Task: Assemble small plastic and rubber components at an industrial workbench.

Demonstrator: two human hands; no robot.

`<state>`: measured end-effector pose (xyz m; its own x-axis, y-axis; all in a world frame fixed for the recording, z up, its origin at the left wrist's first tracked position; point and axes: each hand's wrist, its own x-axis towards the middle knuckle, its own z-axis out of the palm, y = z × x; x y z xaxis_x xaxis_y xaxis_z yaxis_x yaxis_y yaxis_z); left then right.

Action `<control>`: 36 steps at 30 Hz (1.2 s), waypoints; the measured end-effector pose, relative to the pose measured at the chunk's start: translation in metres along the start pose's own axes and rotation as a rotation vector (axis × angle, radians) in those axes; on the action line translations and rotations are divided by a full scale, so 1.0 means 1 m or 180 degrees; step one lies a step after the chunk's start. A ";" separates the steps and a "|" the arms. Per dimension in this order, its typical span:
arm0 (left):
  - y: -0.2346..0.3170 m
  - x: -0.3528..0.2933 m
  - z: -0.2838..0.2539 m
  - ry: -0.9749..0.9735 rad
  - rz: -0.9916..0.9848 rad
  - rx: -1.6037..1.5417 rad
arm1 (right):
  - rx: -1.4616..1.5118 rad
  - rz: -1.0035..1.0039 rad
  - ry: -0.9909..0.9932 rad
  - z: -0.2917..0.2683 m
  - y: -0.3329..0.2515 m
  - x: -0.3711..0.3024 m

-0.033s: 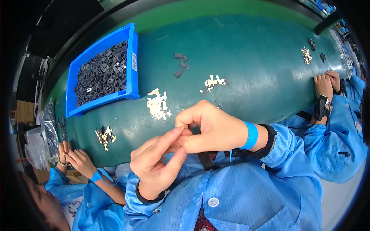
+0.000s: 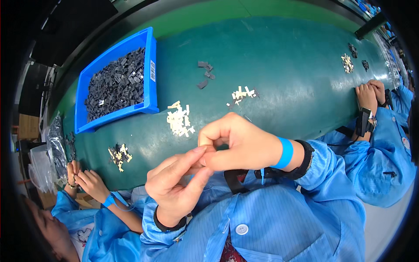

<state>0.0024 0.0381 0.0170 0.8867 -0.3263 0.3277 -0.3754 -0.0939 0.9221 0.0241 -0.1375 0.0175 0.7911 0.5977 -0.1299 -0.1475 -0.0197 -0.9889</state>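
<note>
The left hand [image 2: 176, 181] and the right hand [image 2: 240, 144] meet in front of the blue jacket [image 2: 279, 209], near the edge of the green counter [image 2: 288, 65]. The fingertips of both hands come together at one place, and the right thumb and forefinger are bent into a pinch. Whether the grip of either hand is closed upon a small piece, I cannot tell, because the fingers cover this place.

The nearest pieces which can be seen well are the pile of pale pieces [image 2: 178, 122]. It lies on the counter, beyond the meeting fingertips and a little to the left, apart from both hands. A smaller group of pale pieces [image 2: 239, 94] lies beyond the right hand, also not touched. Farther away there are a few grey pieces [image 2: 202, 84]. To the left stands a blue bin [image 2: 151, 89], tilted in the view, with many dark pieces [image 2: 115, 85] inside. Between this bin and the co-worker at left lies a mixed pile [image 2: 119, 156] of pale and dark pieces.
</note>
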 end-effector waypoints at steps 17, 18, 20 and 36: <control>-0.004 0.002 0.012 0.0515 -0.1268 -0.2692 | 0.1890 -0.0808 0.0600 0.021 0.017 0.007; -0.004 0.002 0.010 0.0537 -0.1587 -0.3003 | 0.1876 -0.0814 0.0592 0.023 0.020 0.008; -0.003 0.000 0.008 0.0579 -0.1896 -0.3302 | 0.1754 -0.1002 0.0863 0.028 0.022 0.010; 0.002 0.004 -0.007 0.1002 -0.1950 -0.4092 | 0.1102 -0.1090 0.1098 0.011 0.011 -0.003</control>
<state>0.0072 0.0427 0.0221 0.9003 -0.3140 -0.3013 0.4209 0.8041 0.4198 0.0139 -0.1310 0.0080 0.9664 0.2280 0.1188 0.0109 0.4253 -0.9050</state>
